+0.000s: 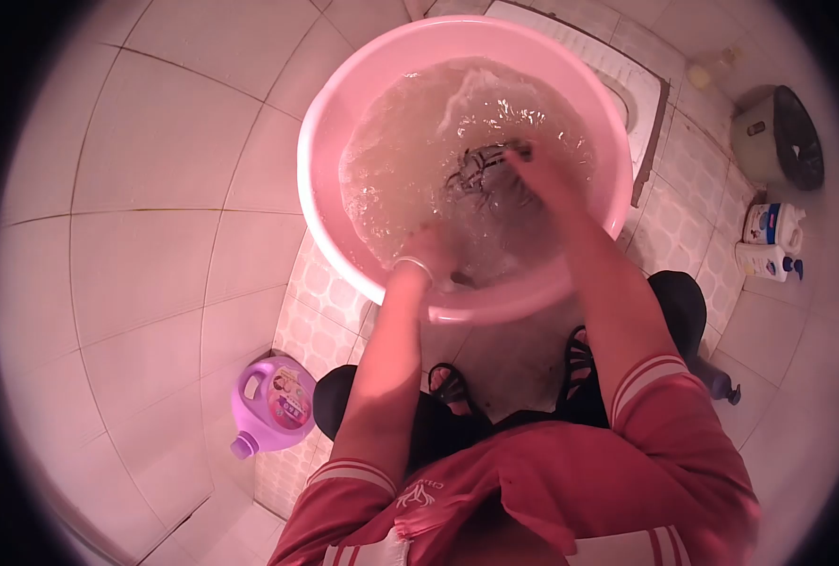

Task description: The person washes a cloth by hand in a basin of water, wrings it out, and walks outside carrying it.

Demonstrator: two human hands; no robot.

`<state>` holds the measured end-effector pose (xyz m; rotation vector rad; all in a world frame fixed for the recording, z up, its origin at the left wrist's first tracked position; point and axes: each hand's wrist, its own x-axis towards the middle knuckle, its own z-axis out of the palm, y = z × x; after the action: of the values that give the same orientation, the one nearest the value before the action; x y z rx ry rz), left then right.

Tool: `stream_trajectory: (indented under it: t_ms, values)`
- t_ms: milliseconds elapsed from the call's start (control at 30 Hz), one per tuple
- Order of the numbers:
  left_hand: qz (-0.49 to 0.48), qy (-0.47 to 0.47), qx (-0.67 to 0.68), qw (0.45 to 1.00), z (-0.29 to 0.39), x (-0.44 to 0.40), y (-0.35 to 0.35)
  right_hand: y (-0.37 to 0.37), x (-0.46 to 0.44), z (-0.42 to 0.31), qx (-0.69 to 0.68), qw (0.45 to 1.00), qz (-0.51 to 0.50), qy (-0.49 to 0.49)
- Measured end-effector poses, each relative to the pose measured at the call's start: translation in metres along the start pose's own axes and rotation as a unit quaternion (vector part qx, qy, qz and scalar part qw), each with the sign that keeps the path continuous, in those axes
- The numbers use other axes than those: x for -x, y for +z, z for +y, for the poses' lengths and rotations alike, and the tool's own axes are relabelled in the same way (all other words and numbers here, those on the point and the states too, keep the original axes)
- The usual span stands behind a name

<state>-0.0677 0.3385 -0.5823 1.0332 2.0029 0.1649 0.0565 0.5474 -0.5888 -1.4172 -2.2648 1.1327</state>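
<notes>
A large round pink basin (320, 179) holds cloudy, foamy, moving water. Dark patterned cloth (487, 170) shows at the water's surface right of the middle. My right hand (539, 170) is at the cloth's upper right edge, blurred, its fingers bent down toward it; its grip cannot be made out. My left hand (436, 247) is in the water near the basin's front left, a light band on its wrist. Its fingers are hidden by water and blur. A small dark piece (461, 279) shows just beside it.
A purple detergent bottle (276, 406) stands on the floor at left. At right are a white pump bottle (764, 261), a white jug (773, 224) and a grey-green bin (769, 141). A white floor fixture (632, 85) lies behind the basin. Tiled wall rises at left.
</notes>
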Motion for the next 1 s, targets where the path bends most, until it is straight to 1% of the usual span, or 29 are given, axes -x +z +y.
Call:
stream_trajectory:
  t_ms: [33,67,100,133,167,200,233,267,300,367,400,467,500,533,567,600,633,700,733,767,833,867,900,933,967,1000]
  values:
    - [0.145,0.014,0.225,0.963,-0.019,-0.013,0.016,0.023,-0.006,0.004,-0.054,0.998,-0.038,-0.023]
    - [0.145,0.01,0.224,0.964,-0.008,-0.012,0.009,0.048,-0.012,0.006,-0.11,0.99,-0.078,-0.047]
    - [0.143,-0.066,0.494,0.855,0.013,-0.011,-0.007,0.059,-0.001,-0.011,-0.166,0.978,-0.096,-0.084]
    - [0.131,-0.134,0.721,0.667,0.022,-0.01,-0.017,0.066,0.021,-0.033,-0.222,0.961,-0.116,-0.119]
    - [0.137,-0.139,0.721,0.665,0.015,-0.012,-0.018,0.062,0.048,-0.061,-0.227,0.96,-0.144,-0.083]
    - [0.033,-0.064,0.812,0.579,0.007,-0.015,-0.018,0.049,0.075,-0.092,-0.228,0.957,-0.172,-0.048]
    - [-0.073,0.014,0.877,0.474,0.0,-0.015,-0.016,0.028,0.102,-0.12,-0.137,0.969,-0.181,-0.095]
    - [-0.037,-0.034,0.884,0.465,0.008,0.006,-0.026,0.017,0.121,-0.138,-0.044,0.972,-0.187,-0.139]
    - [-0.043,-0.014,0.883,0.466,0.007,0.009,-0.023,0.023,0.13,-0.139,-0.044,0.971,-0.191,-0.139]
    - [-0.027,0.034,0.885,0.464,0.001,0.002,-0.008,0.042,0.139,-0.134,-0.048,0.97,-0.156,-0.181]
    - [-0.004,0.042,0.884,0.465,-0.002,-0.003,0.0,0.048,0.135,-0.129,-0.049,0.969,-0.156,-0.182]
    - [0.064,0.039,0.875,0.478,-0.002,-0.021,0.017,0.056,0.111,-0.119,0.013,0.976,-0.125,-0.18]
    - [0.101,0.019,0.867,0.488,-0.002,-0.029,0.024,0.059,0.097,-0.117,0.023,0.983,-0.122,-0.134]
    - [0.129,-0.023,0.86,0.493,0.004,-0.029,0.027,0.061,0.083,-0.116,0.033,0.989,-0.119,-0.085]
    - [0.142,-0.073,0.853,0.496,0.017,-0.022,0.019,0.062,0.069,-0.11,0.039,0.991,-0.102,-0.083]
    - [0.133,-0.147,0.821,0.535,0.025,-0.013,0.006,0.06,0.054,-0.102,0.045,0.992,-0.081,-0.08]
    - [0.128,-0.146,0.819,0.54,0.023,-0.016,0.003,0.059,0.042,-0.091,0.044,0.993,-0.076,-0.076]
    - [0.155,-0.088,0.81,0.559,0.01,-0.03,-0.002,0.063,0.019,-0.061,0.043,0.995,-0.076,-0.052]
    - [0.194,-0.066,0.777,0.596,-0.007,-0.038,0.002,0.059,0.003,-0.04,0.042,0.995,-0.074,-0.054]
    - [0.196,-0.063,0.776,0.597,-0.01,-0.03,-0.007,0.052,-0.013,-0.016,0.03,0.995,-0.075,-0.054]
    - [0.188,-0.112,0.79,0.573,-0.011,-0.004,-0.024,0.053,-0.023,0.007,0.014,0.996,-0.074,-0.056]
    - [0.125,-0.078,0.758,0.636,-0.017,0.001,-0.025,0.054,-0.02,0.014,0.08,0.986,-0.007,-0.146]
    - [0.125,-0.074,0.758,0.636,-0.013,-0.002,-0.021,0.055,-0.017,0.02,0.145,0.96,0.061,-0.233]
    - [0.115,-0.095,0.757,0.636,0.004,0.003,-0.022,0.071,-0.009,0.02,0.046,0.971,-0.067,-0.224]
    - [0.106,-0.119,0.757,0.634,0.012,0.005,-0.022,0.088,0.002,0.009,-0.055,0.957,-0.196,-0.208]
    - [0.072,-0.045,0.793,0.603,0.005,0.002,-0.018,0.101,0.012,-0.007,-0.103,0.95,-0.207,-0.21]
